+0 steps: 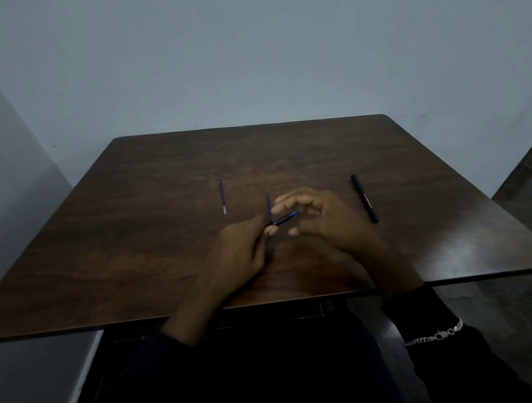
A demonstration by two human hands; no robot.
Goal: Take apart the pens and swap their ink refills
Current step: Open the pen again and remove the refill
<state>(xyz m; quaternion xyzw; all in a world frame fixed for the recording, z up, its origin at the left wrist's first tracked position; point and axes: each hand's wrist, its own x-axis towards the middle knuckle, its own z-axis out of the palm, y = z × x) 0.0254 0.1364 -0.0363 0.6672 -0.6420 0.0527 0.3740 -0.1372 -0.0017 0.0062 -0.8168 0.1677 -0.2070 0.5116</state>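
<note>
Two blue refills lay on the tabletop [143, 246], the far refill [222, 195] at 10 o'clock of the hands and the near refill [268, 202] just past them. The left hand [243, 252] pinched the pen barrel [284, 219], blue tip toward 2 o'clock. The right hand [322, 219] was loosely curled by the tip, gripping nothing visible. The black pen [364, 198] lay at 3 o'clock. Likely best to steady the barrel and work the tip in line, no bending.

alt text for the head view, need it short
A left hand grips a blue-tipped pen over a dark wooden table, the right hand curved near its tip. A blue refill and a second refill lie beyond, a black pen at right.
</note>
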